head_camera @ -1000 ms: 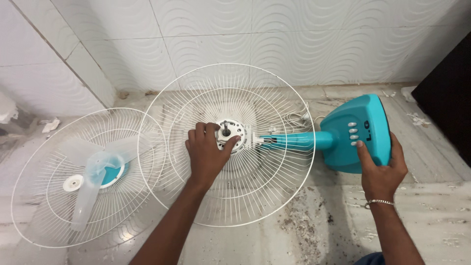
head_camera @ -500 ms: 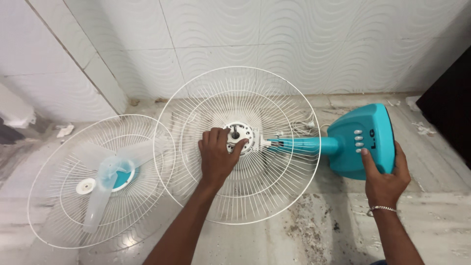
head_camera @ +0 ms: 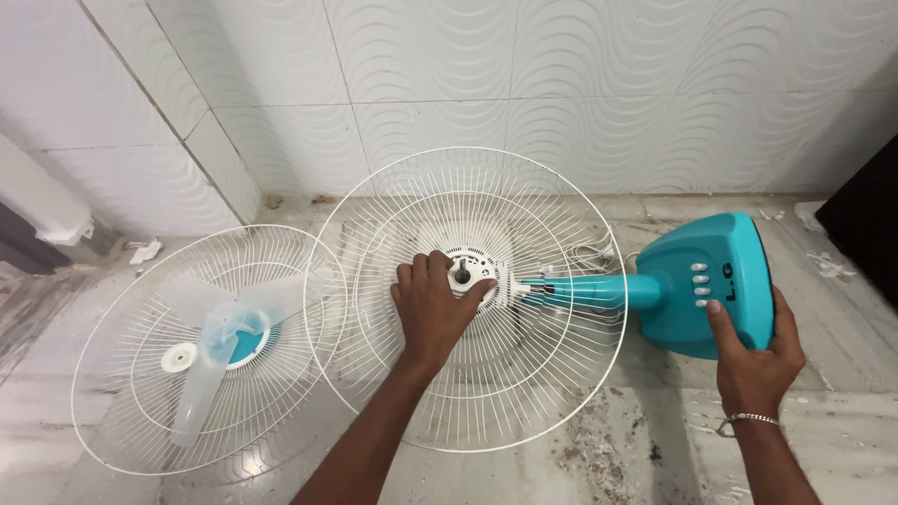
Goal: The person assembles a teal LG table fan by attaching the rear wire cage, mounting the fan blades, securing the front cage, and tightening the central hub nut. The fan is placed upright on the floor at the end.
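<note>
The left hand [head_camera: 432, 309] rests on the middle of the rear grille [head_camera: 468, 297], a white wire guard lying flat on the floor [head_camera: 842, 411]. Its fingers curl over the white hub [head_camera: 468, 271] at the grille's centre, thumb on the hub's right edge, so the grip is closed loosely around the hub's rim. A dark shaft [head_camera: 461, 275] stands up from the hub just beside the fingertips.

The right hand [head_camera: 756, 360] clasps the near edge of the teal base [head_camera: 711, 285], which stands tilted on its side near the floor's right edge. Thumb and fingers wrap the base's rim; the forefinger lies along the face just below a column of pale buttons [head_camera: 700, 284]. A bracelet [head_camera: 748, 421] circles that wrist. A teal neck [head_camera: 599, 292] runs from the base to the hub, passing over the grille's right half.

To the left, touching and slightly under the rear grille's rim, lies the front grille [head_camera: 122, 411], nearer the floor's left edge. Inside it rests a translucent blade [head_camera: 210, 346] with a teal centre, and a small white cap [head_camera: 178, 357] just beside it.

Beyond the grilles a white cord [head_camera: 591, 251] lies near the tiled wall [head_camera: 561, 84] at the floor's far edge. Dirt [head_camera: 589, 440] speckles the floor toward the near edge
</note>
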